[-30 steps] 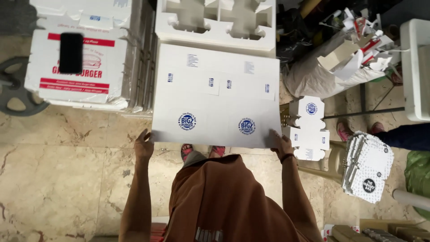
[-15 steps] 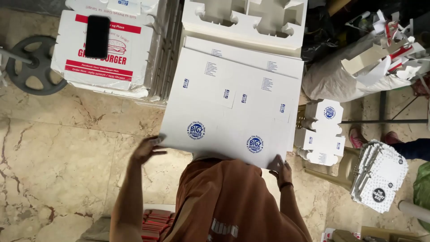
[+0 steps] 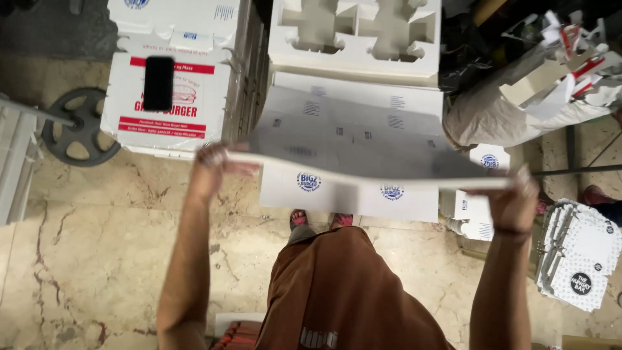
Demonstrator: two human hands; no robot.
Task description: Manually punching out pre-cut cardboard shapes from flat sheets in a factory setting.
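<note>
I hold a large flat white cardboard box blank (image 3: 363, 152) lifted off a stack of the same blanks (image 3: 350, 198), which carry round blue logos. My left hand (image 3: 210, 165) grips the lifted sheet's near left corner. My right hand (image 3: 515, 194) grips its near right corner. The sheet is tilted, its near edge raised toward me and blurred. My brown garment and sandalled feet show below the stack.
A stack of white and red printed boxes (image 3: 194, 97) with a black phone (image 3: 159, 83) on top stands at the left. White moulded trays (image 3: 356, 32) lie beyond. A dark metal wheel (image 3: 81, 126) rests on the marble floor. Dotted box blanks (image 3: 580, 256) lie at the right.
Both hands went from resting at the top sheet's near corners to gripping it and lifting it off the stack toward me.
</note>
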